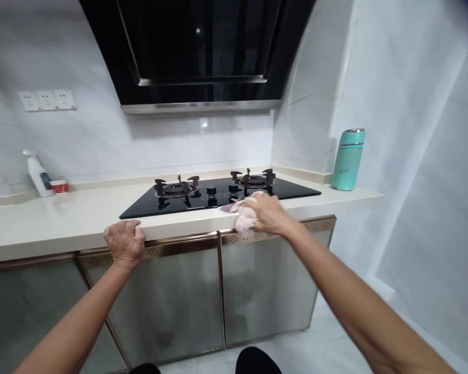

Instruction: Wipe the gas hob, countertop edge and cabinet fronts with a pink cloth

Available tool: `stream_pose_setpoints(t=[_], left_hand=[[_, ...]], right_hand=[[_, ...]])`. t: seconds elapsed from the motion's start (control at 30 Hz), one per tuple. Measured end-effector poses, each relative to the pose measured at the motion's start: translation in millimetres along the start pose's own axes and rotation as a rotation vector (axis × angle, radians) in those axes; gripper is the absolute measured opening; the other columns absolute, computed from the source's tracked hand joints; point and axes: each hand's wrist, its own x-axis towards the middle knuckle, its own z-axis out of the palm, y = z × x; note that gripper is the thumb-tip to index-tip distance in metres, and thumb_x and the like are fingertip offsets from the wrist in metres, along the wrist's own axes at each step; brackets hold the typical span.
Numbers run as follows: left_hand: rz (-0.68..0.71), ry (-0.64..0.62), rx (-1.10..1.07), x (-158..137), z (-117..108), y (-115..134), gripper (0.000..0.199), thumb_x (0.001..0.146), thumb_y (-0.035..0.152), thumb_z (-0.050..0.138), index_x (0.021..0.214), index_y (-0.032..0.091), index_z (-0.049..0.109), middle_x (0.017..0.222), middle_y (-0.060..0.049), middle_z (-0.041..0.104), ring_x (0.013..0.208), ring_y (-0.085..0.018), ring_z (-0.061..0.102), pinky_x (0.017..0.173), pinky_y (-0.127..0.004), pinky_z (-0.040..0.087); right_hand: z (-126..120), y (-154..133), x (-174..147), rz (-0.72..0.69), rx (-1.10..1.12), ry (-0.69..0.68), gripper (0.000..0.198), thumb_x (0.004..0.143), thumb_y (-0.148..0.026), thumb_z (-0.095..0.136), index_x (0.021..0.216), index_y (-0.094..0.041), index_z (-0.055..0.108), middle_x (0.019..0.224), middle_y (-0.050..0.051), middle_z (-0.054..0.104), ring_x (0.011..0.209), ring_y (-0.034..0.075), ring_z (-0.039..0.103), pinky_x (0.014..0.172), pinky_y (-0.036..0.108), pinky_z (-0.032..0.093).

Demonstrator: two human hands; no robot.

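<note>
My right hand [269, 213] is closed on a crumpled pale pink cloth [245, 218], pressed to the counter's front edge just before the stove. Part of the cloth hangs over that edge. With curled fingers, my left hand [125, 241] grips the edge of the white countertop [81, 215], near the stove's front left corner; its fingertips are partly hidden. Between and behind the hands lies a black glass gas stove [193, 202] with two burners and two knobs.
A turquoise bottle [348, 161] stands at the counter's right end. A white spray bottle [38, 174] and a red-and-white tub [59, 186] sit at the back left. Overhead hangs a black range hood [203, 47]. Glass-fronted cabinets [171, 306] line the space below.
</note>
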Motion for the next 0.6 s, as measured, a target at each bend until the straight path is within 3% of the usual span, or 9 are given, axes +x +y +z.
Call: stream_pose_setpoints(t=[0.17,0.3,0.37,0.43,0.53,0.6], left_hand=[[-0.004,0.016,-0.077,-3,-3,2,0.028,0.088,0.038,0.042,0.098,0.02,0.061,0.101,-0.015,0.063,0.105,-0.033,0.053,0.104,-0.052,0.032],[-0.114,0.066,-0.244,2,-13,5,0.037,0.092,0.043,0.043,0.113,0.016,0.054,0.106,-0.015,0.063,0.106,-0.031,0.056,0.106,-0.053,0.035],[-0.111,0.086,-0.358,10,-21,13,0.048,0.094,0.049,0.044,0.128,0.015,0.047,0.118,-0.016,0.06,0.11,-0.03,0.057,0.104,-0.051,0.04],[0.058,0.034,-0.432,17,-29,28,0.063,0.093,0.059,0.047,0.14,0.018,0.041,0.137,-0.018,0.049,0.124,-0.03,0.051,0.107,-0.05,0.041],[0.431,-0.221,-0.435,26,-33,60,0.082,0.084,0.074,0.056,0.148,0.026,0.04,0.157,-0.015,0.031,0.145,-0.035,0.031,0.118,-0.052,0.03],[0.527,-0.387,-0.414,29,-29,84,0.094,0.078,0.078,0.06,0.153,0.026,0.036,0.163,-0.016,0.024,0.148,-0.037,0.027,0.12,-0.053,0.027]], right_hand=[[-5,-133,52,-0.203,0.143,0.051,0.054,0.081,-0.048,0.064,0.13,-0.027,0.057,0.123,0.012,0.058,0.11,0.031,0.05,0.089,0.043,0.04],[-7,-196,75,-0.256,0.177,0.093,0.053,0.081,-0.049,0.065,0.127,-0.024,0.058,0.124,0.013,0.057,0.111,0.032,0.051,0.09,0.046,0.041],[-8,-208,81,-0.245,0.215,0.081,0.056,0.079,-0.049,0.068,0.127,-0.023,0.057,0.124,0.014,0.057,0.112,0.033,0.051,0.092,0.048,0.041],[-9,-208,84,-0.251,0.292,0.023,0.064,0.077,-0.049,0.072,0.133,-0.023,0.054,0.127,0.015,0.056,0.116,0.034,0.05,0.095,0.051,0.041],[-7,-196,89,-0.321,0.405,-0.079,0.087,0.069,-0.047,0.081,0.144,-0.023,0.045,0.14,0.014,0.05,0.126,0.035,0.046,0.103,0.051,0.039],[-4,-181,91,-0.418,0.491,-0.073,0.097,0.063,-0.045,0.085,0.148,-0.023,0.043,0.148,0.014,0.045,0.132,0.034,0.043,0.108,0.047,0.037]])
